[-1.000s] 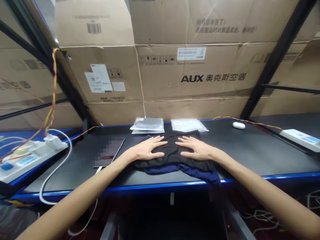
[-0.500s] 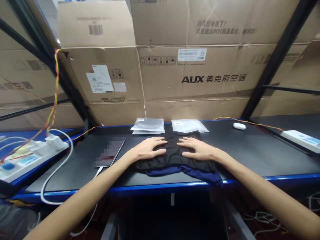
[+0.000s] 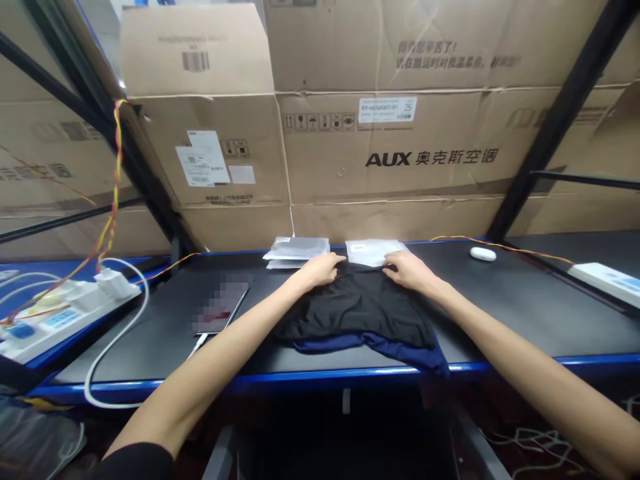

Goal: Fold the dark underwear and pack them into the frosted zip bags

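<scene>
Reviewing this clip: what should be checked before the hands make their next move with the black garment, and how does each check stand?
1. Left hand on the far edge of the black garment: ok.
2. Right hand on that same edge: ok.
3. Fingers closed on the fabric: cannot tell.
4. Navy garment underneath fully on the table: not ok, a corner hangs over the front edge.
5. Phone apart from both garments: ok.
6. Plastic bags apart from the hands: cannot tell.
</scene>
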### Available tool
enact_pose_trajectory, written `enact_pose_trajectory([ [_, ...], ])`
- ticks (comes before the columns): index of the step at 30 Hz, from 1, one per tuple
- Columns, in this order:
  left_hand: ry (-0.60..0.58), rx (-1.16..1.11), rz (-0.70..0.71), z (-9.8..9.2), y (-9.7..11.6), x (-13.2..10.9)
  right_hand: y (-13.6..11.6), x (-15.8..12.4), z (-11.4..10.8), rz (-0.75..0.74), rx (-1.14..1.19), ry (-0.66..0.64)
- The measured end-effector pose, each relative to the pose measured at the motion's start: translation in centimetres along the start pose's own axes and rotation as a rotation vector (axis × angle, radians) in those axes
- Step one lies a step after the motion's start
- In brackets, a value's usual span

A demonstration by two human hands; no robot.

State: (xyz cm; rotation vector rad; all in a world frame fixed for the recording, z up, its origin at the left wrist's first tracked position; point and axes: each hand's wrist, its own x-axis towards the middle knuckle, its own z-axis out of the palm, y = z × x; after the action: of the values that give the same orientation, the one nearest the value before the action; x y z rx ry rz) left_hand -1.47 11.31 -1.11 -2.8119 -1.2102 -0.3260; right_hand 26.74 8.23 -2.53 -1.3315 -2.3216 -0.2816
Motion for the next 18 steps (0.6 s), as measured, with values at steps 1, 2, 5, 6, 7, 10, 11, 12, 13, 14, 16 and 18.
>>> enact_pose_trajectory([
  [1, 0.019, -0.003, -0.004, -0.1, 0.0, 0.0, 0.1, -0.1, -0.1, 0.006, 0.0, 0.008],
  [2, 0.041, -0.009, -0.005, -0.1, 0.1, 0.0, 0.1, -0.2, -0.2, 0.013, 0.001, 0.02],
  [5, 0.116, -0.039, -0.001, -0.1, 0.1, -0.2, 0.0, -0.5, -0.8, 0.036, 0.005, 0.058],
  [6, 0.141, -0.05, 0.007, -0.1, 0.2, -0.3, 0.0, -0.6, -1.1, 0.046, 0.006, 0.068],
  [7, 0.165, -0.058, 0.023, -0.2, 0.2, -0.4, 0.0, -0.7, -1.4, 0.056, 0.005, 0.073],
  [10, 0.239, -0.083, 0.12, -0.8, 0.3, -0.8, -0.3, -1.4, -2.2, 0.098, 0.005, 0.064],
  [11, 0.254, -0.092, 0.162, -1.1, 0.3, -1.0, -0.5, -1.7, -2.5, 0.104, 0.007, 0.055],
  [12, 0.262, -0.1, 0.198, -1.6, 0.3, -1.4, -0.7, -2.1, -2.7, 0.103, 0.01, 0.048],
  [13, 0.266, -0.107, 0.221, -2.0, 0.3, -1.8, -0.9, -2.6, -2.9, 0.095, 0.012, 0.044],
  [14, 0.264, -0.113, 0.231, -2.5, 0.3, -2.2, -1.1, -3.1, -3.0, 0.082, 0.014, 0.047],
  [16, 0.246, -0.127, 0.226, -3.3, 0.1, -3.3, -1.6, -4.1, -3.0, 0.051, 0.013, 0.061],
  [18, 0.212, -0.139, 0.223, -3.6, 0.0, -4.4, -2.0, -5.0, -2.8, 0.009, 0.011, 0.061],
])
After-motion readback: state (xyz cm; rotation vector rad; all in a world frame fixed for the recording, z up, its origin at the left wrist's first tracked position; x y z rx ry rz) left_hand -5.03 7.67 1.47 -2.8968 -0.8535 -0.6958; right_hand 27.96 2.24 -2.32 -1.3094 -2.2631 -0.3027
